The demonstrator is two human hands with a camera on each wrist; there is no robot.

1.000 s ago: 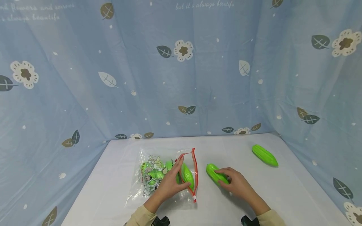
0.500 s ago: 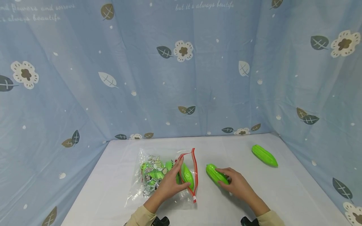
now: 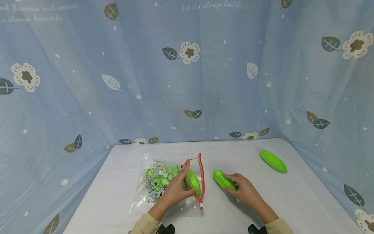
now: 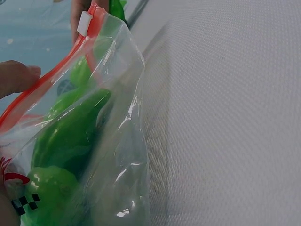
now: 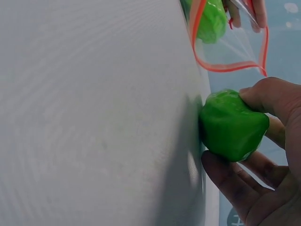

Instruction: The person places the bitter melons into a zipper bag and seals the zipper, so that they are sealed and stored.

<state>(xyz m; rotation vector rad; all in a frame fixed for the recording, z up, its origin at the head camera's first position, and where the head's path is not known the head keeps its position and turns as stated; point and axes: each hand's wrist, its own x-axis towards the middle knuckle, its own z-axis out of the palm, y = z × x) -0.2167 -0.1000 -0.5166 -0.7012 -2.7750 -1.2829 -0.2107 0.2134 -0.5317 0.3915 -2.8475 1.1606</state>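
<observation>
In the head view, my left hand (image 3: 176, 188) lies over the mouth of a clear zip bag (image 3: 137, 204), holding its red-edged opening apart between thumb and fingers. The thumb touches the red zip strip (image 4: 61, 66) in the left wrist view. Inside the bag are several green toy vegetables (image 4: 70, 132), partly hidden by print and my hand. To the right, my right hand (image 3: 243, 190) grips the near end of a bright green toy cucumber (image 3: 220, 178) on the table. The right wrist view shows thumb and fingers around that toy cucumber (image 5: 233, 125).
Another green toy cucumber (image 3: 273, 161) lies at the back right of the white table (image 3: 233, 151). A white slider (image 3: 201, 205) sits at the near end of the bag's zip. Blue patterned curtains (image 3: 222, 97) hang behind and at both sides of the table.
</observation>
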